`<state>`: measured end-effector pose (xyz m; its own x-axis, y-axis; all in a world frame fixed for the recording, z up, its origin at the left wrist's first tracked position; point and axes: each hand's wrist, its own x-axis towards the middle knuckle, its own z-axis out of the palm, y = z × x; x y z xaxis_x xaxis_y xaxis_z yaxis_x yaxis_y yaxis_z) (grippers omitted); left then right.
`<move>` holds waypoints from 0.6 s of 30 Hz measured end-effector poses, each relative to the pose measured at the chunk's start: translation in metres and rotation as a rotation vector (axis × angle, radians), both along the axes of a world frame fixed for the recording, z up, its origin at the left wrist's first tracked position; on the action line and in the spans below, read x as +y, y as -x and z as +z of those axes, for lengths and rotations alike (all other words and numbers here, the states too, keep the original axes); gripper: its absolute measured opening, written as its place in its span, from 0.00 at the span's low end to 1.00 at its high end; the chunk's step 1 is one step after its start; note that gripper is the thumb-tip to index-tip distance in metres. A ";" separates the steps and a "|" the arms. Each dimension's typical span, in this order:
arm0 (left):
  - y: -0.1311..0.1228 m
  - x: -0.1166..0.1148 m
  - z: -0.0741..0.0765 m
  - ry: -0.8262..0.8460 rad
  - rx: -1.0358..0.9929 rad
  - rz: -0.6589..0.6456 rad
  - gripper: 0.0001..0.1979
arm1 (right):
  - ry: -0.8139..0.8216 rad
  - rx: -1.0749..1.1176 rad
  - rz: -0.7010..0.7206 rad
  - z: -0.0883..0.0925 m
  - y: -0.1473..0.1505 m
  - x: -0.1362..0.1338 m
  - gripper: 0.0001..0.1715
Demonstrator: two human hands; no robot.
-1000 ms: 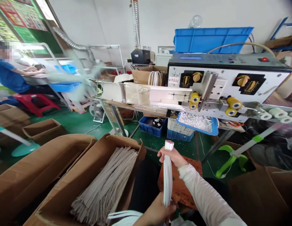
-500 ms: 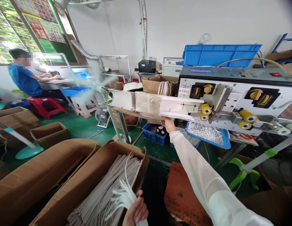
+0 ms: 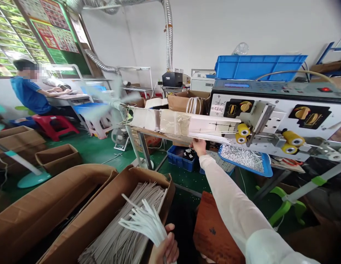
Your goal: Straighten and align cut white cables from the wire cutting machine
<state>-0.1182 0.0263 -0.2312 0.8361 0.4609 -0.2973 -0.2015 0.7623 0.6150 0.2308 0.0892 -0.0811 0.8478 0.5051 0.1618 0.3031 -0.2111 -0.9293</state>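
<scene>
Extending right hand [image 3: 199,147] under white chute [image 3: 211,124]; left hand [image 3: 168,248] gripping white cable bundle [image 3: 144,222].

The left hand [image 3: 168,246] is cut off by the bottom edge, and its fingers hide the lower end of a bundle of thin white cables [image 3: 145,222]. A pale standing fan [image 3: 112,104] blurs into its spinning blades, and the small dark pieces [image 3: 189,154] in a blue plastic crate [image 3: 173,158] are too small to tell.

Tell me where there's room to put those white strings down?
The green floor is bare between the small cardboard box and the bench legs. It's crowded at the carton of white cords by the left hand, and at the blue tray of tiny white bits on the bench.
</scene>
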 end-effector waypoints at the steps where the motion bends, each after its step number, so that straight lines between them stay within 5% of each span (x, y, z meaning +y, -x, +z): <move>1: -0.001 0.000 0.003 -0.017 0.006 -0.003 0.22 | 0.064 -0.032 0.018 -0.007 0.012 -0.011 0.09; 5: -0.009 -0.006 0.014 -0.097 0.046 -0.044 0.25 | 0.332 -0.109 0.211 -0.056 0.088 -0.079 0.07; 8: -0.021 -0.015 0.019 -0.149 0.062 -0.144 0.31 | 0.679 -0.199 0.759 -0.088 0.140 -0.138 0.06; 10: -0.031 -0.024 0.021 -0.164 0.069 -0.241 0.32 | 0.626 -0.185 0.910 -0.093 0.154 -0.175 0.05; 15: -0.065 -0.054 0.021 -0.224 0.076 -0.504 0.23 | 0.157 0.153 0.680 -0.060 0.136 -0.266 0.11; 18: -0.086 -0.074 0.021 -0.433 0.170 -0.655 0.20 | 0.019 0.266 0.671 -0.042 0.135 -0.312 0.17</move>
<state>-0.0318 -0.0475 -0.2107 0.9361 -0.0040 -0.3516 0.3266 0.3799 0.8654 0.0958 -0.2230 -0.1228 0.3629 0.9316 -0.0207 0.1369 -0.0753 -0.9877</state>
